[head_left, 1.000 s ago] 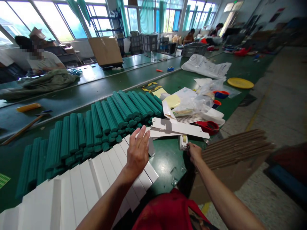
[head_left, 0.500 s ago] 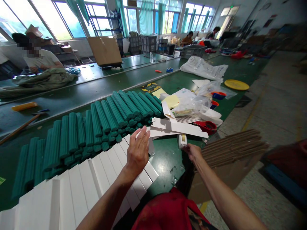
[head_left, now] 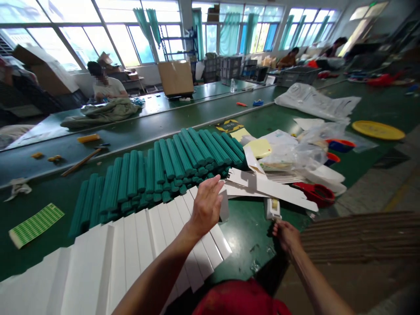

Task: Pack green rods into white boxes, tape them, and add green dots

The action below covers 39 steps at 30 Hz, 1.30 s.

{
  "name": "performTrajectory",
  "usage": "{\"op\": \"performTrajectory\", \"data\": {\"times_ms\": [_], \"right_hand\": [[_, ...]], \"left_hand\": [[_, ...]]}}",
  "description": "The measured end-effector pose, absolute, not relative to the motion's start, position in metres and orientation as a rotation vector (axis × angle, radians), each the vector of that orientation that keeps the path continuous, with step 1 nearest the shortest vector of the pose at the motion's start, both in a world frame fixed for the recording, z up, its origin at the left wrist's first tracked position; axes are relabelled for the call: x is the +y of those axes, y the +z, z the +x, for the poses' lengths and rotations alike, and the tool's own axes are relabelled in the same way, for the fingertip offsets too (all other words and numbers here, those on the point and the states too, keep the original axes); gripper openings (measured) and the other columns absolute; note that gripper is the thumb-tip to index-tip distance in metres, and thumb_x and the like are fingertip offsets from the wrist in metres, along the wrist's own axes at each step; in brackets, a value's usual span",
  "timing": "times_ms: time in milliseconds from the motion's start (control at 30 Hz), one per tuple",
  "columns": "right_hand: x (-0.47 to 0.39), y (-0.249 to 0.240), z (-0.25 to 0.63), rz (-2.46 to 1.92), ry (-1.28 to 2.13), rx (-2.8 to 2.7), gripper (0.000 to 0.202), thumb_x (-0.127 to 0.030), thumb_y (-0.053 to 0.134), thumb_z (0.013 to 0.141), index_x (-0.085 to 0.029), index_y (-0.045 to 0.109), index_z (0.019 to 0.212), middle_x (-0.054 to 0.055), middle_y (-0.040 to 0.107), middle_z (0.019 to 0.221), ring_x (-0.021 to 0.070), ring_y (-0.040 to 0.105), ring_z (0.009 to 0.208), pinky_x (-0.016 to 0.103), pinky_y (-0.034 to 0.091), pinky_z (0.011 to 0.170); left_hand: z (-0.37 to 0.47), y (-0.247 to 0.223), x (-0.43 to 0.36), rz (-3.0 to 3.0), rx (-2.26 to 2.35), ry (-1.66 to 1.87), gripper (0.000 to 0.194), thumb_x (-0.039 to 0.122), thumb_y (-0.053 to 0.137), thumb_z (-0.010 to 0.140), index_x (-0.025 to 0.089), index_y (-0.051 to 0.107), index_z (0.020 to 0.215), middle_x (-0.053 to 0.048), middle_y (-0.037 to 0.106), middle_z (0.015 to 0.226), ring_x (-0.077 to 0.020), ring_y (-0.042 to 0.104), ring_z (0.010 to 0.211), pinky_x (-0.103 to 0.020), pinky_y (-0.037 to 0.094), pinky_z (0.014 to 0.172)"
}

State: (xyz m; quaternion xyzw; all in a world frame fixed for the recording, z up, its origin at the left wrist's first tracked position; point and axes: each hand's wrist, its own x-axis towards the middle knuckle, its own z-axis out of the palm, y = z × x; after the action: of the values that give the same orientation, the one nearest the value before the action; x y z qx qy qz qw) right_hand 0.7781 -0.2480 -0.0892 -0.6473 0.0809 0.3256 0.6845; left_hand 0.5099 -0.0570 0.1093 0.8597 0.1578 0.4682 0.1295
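Note:
My left hand (head_left: 207, 204) is held over the right end of a row of overlapping white strips (head_left: 131, 240), its fingers extended and nothing visible in its grasp. A small white tape dispenser (head_left: 273, 209) stands on the green table. Just below it my right hand (head_left: 287, 236) is closed in a pinch; what lies between the fingertips is too small to make out, perhaps a tape end. Stacked bundles of green ribbed rods (head_left: 151, 173) lie behind the white strips.
White cardboard pieces (head_left: 269, 187), red-handled scissors (head_left: 315, 194) and clear plastic bags (head_left: 285, 153) lie beyond the dispenser. A yellow disc (head_left: 378, 130) is at the right. Brown cardboard sheets (head_left: 364, 236) are stacked beside the table. A person (head_left: 106, 85) sits across the table.
The view has swung left, so the scene sits further right. My right hand has drawn back slightly from the dispenser. My left hand stays over the white strips.

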Motion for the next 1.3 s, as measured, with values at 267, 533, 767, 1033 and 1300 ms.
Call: {"op": "performTrajectory", "data": {"times_ms": [267, 533, 767, 1033, 1300], "right_hand": [[-0.247, -0.082, 0.776, -1.548, 0.752, 0.194, 0.019, -0.015, 0.067, 0.056, -0.017, 0.049, 0.059, -0.004, 0.049, 0.043, 0.0075, 0.044, 0.032, 0.017, 0.036, 0.030], [-0.215, -0.011, 0.720, -1.483, 0.908, -0.086, 0.031, -0.034, 0.081, 0.058, -0.016, 0.056, 0.063, -0.003, 0.054, 0.050, 0.0084, 0.047, 0.039, 0.019, 0.039, 0.034], [-0.160, 0.136, 0.662, -1.166, 1.085, -0.707, 0.033, -0.044, 0.069, 0.081, -0.016, 0.056, 0.070, -0.004, 0.054, 0.053, 0.0063, 0.045, 0.039, 0.018, 0.038, 0.037], [-0.148, 0.152, 0.649, -1.256, 1.017, -0.730, 0.039, -0.048, 0.071, 0.077, -0.015, 0.056, 0.065, -0.003, 0.056, 0.052, 0.0051, 0.043, 0.036, 0.017, 0.034, 0.034], [-0.141, 0.167, 0.647, -1.474, 0.999, -0.635, 0.040, -0.049, 0.074, 0.066, -0.016, 0.054, 0.056, -0.001, 0.054, 0.041, 0.0074, 0.042, 0.031, 0.018, 0.033, 0.029]], "left_hand": [[0.520, 0.112, -0.047, 2.401, 0.383, 1.426, 0.034, 0.016, 0.047, 0.093, 0.018, 0.055, 0.127, -0.017, 0.058, 0.132, -0.0255, 0.054, 0.123, -0.048, 0.051, 0.098], [0.518, 0.112, -0.046, 2.412, 0.540, 1.431, 0.032, 0.018, 0.051, 0.092, 0.016, 0.058, 0.123, -0.017, 0.056, 0.126, -0.0243, 0.058, 0.118, -0.039, 0.056, 0.091], [0.535, 0.107, -0.061, 2.413, 0.525, 1.480, 0.051, 0.019, 0.054, 0.090, 0.011, 0.039, 0.137, -0.019, 0.059, 0.125, -0.0255, 0.056, 0.121, -0.044, 0.052, 0.099], [0.540, 0.106, -0.073, 2.418, 0.601, 1.442, 0.057, 0.015, 0.046, 0.091, 0.013, 0.026, 0.144, -0.019, 0.058, 0.128, -0.0258, 0.055, 0.123, -0.044, 0.051, 0.102], [0.543, 0.106, -0.076, 2.441, 0.651, 1.440, 0.059, 0.016, 0.045, 0.091, 0.011, 0.022, 0.146, -0.020, 0.056, 0.130, -0.0273, 0.053, 0.126, -0.045, 0.051, 0.102]]}}
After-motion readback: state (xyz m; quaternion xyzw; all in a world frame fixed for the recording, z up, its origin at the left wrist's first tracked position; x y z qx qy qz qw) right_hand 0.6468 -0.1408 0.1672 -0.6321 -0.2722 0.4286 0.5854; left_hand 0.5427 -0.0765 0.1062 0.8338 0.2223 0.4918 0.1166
